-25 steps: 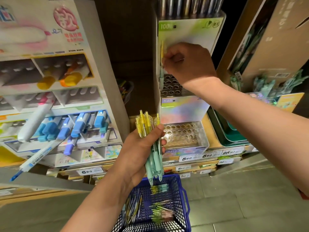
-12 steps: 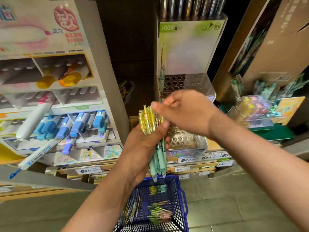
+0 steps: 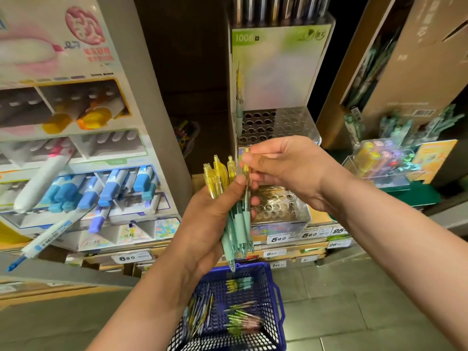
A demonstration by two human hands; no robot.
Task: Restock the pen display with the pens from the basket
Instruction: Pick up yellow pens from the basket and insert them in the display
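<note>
My left hand (image 3: 212, 214) grips a bunch of yellow-and-mint pens (image 3: 236, 224) upright in front of the display. My right hand (image 3: 283, 168) pinches the yellow top of one pen (image 3: 246, 163) at the right side of that bunch. Behind the hands stands the clear pen display (image 3: 291, 122) with rows of round holes; a single yellow-and-mint pen (image 3: 239, 105) stands in its upper tier at the far left. A lower tier (image 3: 283, 206) of holes shows under my right hand. The blue basket (image 3: 274, 295) on the floor below holds several more pens (image 3: 240, 317).
A white marker display (image 3: 76, 153) with blue, purple and yellow markers fills the left. Price labels (image 3: 278, 239) line the shelf edge. A clear box of small coloured items (image 3: 385, 160) sits on a green tray at the right, under cardboard boxes (image 3: 405, 59).
My right hand left a pen standing in the upper tier, came down to the bunch in my left hand and now pinches the top of another pen.
</note>
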